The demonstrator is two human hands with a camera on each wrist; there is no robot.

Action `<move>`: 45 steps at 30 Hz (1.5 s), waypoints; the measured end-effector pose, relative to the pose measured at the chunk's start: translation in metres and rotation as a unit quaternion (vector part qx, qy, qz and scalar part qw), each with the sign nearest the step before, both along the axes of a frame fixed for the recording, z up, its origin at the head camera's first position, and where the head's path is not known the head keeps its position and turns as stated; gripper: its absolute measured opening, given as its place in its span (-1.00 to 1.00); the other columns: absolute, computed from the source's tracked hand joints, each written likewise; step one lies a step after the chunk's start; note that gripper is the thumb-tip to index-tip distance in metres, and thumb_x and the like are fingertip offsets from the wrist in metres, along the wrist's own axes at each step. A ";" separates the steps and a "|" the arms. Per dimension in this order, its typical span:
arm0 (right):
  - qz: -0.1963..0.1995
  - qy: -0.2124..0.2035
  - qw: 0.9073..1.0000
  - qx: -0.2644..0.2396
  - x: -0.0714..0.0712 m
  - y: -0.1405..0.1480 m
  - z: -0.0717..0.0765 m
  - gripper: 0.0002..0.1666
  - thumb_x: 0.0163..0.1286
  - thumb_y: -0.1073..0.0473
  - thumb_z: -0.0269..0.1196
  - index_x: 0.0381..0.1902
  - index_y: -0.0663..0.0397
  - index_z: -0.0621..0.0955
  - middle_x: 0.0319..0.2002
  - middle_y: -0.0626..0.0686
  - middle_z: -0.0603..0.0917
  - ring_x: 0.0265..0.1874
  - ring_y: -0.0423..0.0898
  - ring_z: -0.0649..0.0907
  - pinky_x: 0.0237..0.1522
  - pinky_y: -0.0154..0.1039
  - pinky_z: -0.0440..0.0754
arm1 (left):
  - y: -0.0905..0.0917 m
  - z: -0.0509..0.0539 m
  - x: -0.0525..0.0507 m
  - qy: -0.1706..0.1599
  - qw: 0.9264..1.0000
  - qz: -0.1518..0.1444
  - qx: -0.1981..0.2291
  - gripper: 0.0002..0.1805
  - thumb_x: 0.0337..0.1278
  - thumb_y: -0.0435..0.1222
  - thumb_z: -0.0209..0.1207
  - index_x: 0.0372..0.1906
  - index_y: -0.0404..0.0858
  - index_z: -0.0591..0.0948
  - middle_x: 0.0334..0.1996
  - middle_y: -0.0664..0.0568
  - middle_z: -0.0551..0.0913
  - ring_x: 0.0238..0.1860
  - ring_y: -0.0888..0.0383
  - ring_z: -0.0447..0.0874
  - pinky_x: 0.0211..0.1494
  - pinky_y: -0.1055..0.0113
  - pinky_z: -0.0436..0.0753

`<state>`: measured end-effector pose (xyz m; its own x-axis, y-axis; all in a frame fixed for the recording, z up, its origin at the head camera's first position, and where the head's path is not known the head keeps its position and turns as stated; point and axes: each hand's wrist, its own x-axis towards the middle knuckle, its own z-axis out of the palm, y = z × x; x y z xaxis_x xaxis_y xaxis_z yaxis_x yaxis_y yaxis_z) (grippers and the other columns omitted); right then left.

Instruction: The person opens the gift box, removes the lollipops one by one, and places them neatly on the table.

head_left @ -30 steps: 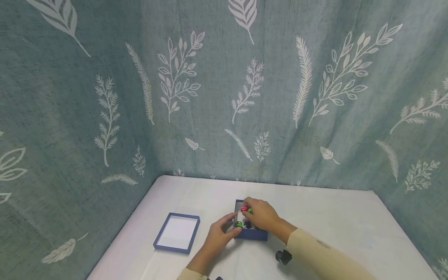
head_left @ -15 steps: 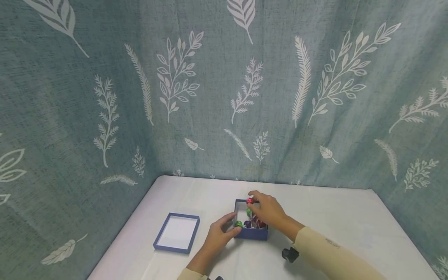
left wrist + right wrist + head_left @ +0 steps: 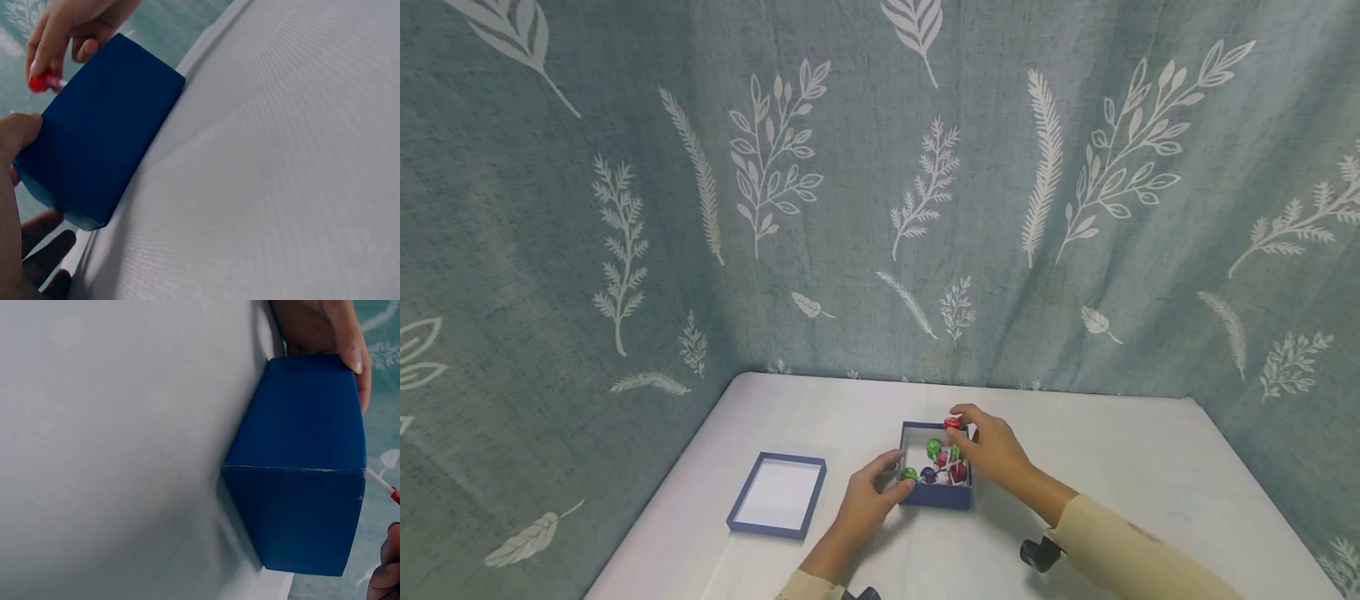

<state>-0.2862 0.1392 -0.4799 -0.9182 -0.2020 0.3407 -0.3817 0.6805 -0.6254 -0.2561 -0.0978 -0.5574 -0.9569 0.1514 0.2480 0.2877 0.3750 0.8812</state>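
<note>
A blue box (image 3: 935, 497) with a white inside stands on the table, holding several lollipops in green, purple, pink and dark red wrappers; a green one (image 3: 933, 448) lies near its middle. My left hand (image 3: 861, 500) grips the box's near left corner, thumb at the front and fingers along the left wall. Over the far right corner, my right hand (image 3: 996, 446) pinches a red lollipop (image 3: 952, 423) between thumb and fingers. Its white stick (image 3: 377, 480) slants toward the box in the right wrist view. The box walls hide the other lollipops from both wrist cameras.
To the left of the box lies its blue-rimmed lid (image 3: 767, 530), white inside facing up. A white cloth covers the table (image 3: 1120, 467). Behind and at the sides hangs a teal curtain (image 3: 850, 192) with a leaf print. A black wrist camera (image 3: 1040, 554) sits under the right sleeve.
My right hand has shifted right and back with the red lollipop, from inside the box to its far right corner. More lollipops now show. The left hand keeps its hold.
</note>
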 end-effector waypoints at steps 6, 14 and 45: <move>-0.009 0.000 1.000 -0.014 0.005 0.015 0.002 -0.67 0.37 0.05 0.28 0.06 -0.04 0.59 -0.17 -0.09 0.70 -0.62 -0.21 0.44 -0.55 -0.28 0.47 | 0.000 0.002 0.001 0.005 1.000 0.000 -0.005 -0.40 0.07 -0.01 0.34 0.25 -0.06 0.54 0.17 -0.01 0.58 0.24 -0.07 0.48 0.35 -0.15 0.31; -0.022 -0.006 0.999 -0.028 0.005 0.037 -0.010 -0.71 0.40 0.02 0.27 0.02 -0.06 0.60 -0.19 -0.10 0.69 -0.57 -0.19 0.47 -0.51 -0.27 0.48 | 0.000 0.001 0.001 0.011 1.000 0.001 -0.008 -0.40 0.08 -0.03 0.34 0.25 -0.07 0.54 0.17 -0.01 0.59 0.24 -0.07 0.47 0.37 -0.14 0.28; -0.051 -0.030 0.998 0.000 -0.013 0.074 -0.050 -0.64 0.42 0.14 0.24 0.11 0.15 0.60 -0.18 0.01 0.71 -0.46 -0.17 0.51 -0.32 -0.18 0.55 | 0.000 -0.001 0.002 0.004 1.000 -0.001 -0.013 -0.37 0.12 0.02 0.30 0.29 -0.08 0.51 0.25 0.00 0.52 0.31 -0.07 0.39 0.38 -0.10 0.27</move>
